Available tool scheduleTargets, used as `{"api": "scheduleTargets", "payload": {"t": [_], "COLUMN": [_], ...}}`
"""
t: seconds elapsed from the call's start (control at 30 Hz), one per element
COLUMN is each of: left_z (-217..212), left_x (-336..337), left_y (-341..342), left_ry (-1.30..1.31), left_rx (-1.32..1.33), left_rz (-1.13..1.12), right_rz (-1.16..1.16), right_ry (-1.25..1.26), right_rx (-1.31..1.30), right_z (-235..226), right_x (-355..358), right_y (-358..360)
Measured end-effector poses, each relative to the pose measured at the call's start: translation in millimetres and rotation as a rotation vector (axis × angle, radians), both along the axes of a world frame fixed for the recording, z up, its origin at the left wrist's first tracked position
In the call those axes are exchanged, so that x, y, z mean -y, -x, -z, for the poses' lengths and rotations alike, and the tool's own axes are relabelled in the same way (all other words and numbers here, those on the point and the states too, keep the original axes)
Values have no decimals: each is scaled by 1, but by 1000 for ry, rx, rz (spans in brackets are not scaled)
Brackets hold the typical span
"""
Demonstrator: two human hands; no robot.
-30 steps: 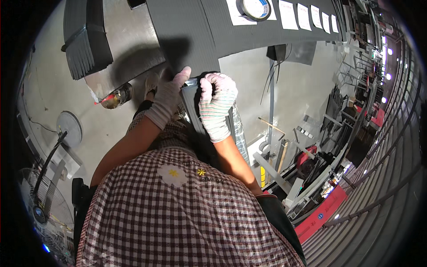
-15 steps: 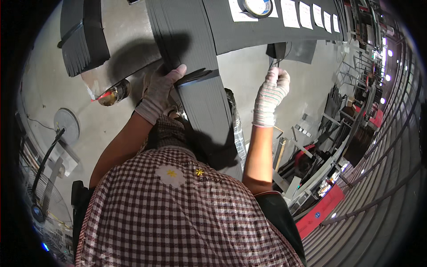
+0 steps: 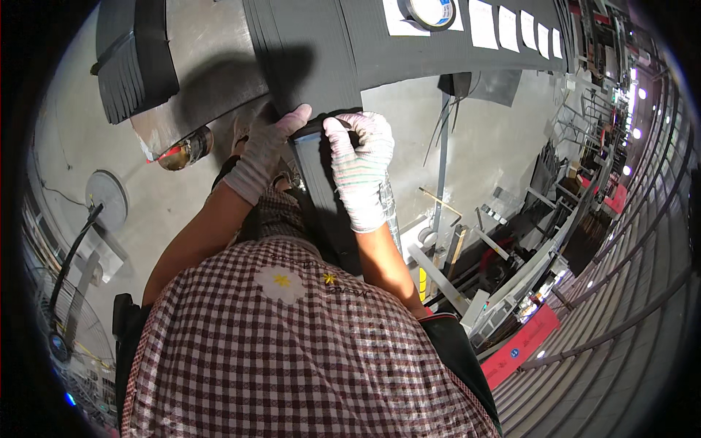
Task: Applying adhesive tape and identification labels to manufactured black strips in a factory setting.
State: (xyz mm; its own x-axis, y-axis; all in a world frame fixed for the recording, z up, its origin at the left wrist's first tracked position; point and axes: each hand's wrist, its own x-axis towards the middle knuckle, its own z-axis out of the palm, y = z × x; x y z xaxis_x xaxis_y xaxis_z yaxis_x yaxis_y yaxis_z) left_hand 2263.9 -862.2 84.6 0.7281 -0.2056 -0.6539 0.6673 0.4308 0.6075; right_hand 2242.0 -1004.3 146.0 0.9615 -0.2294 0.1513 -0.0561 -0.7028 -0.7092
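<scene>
In a striped white glove, my left hand point(image 3: 264, 153) is closed at the left edge of a stack of long dark grey boards point(image 3: 288, 77). Its thumb presses beside a thin black strip point(image 3: 316, 128) lying across the stack; its other fingers are mostly hidden. My right hand point(image 3: 363, 157), gloved alike, is over the stack's right side. Its thumb and fingers are bent together around the strip's right end, and the fingers cover most of what they grip. A lighter bluish-grey edge shows just below the strip, between the hands.
A roll of tape point(image 3: 432, 12) and several white paper sheets point(image 3: 482, 25) lie on the dark surface ahead. Another bundle of dark boards point(image 3: 135, 62) sits at the far left. Dark strips point(image 3: 454, 84) hang beyond my right hand. Metal frames point(image 3: 504, 285) stand at the right.
My right hand has come left from the hanging strips to the black strip on the stack, beside my left hand. My left hand has hardly moved.
</scene>
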Motion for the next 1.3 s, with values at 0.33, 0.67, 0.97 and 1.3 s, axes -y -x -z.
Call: {"api": "scheduleTargets", "payload": {"t": [0.33, 0.67, 0.97, 1.3], "left_z": [-4, 22, 43, -10], "left_x": [-3, 16, 32, 25], "left_y": [-5, 0, 15, 3], "left_ry": [34, -49, -247, -95], "left_rx": [22, 12, 172, 38], "left_rz": [-28, 91, 63, -2], "right_rz": [143, 363, 348, 112], "right_ry": [-80, -1048, -1428, -1371], "right_rx": [190, -612, -985, -1029], "right_z": [-30, 65, 74, 139], "right_x": [23, 80, 77, 71], "right_y": [8, -16, -23, -35]}}
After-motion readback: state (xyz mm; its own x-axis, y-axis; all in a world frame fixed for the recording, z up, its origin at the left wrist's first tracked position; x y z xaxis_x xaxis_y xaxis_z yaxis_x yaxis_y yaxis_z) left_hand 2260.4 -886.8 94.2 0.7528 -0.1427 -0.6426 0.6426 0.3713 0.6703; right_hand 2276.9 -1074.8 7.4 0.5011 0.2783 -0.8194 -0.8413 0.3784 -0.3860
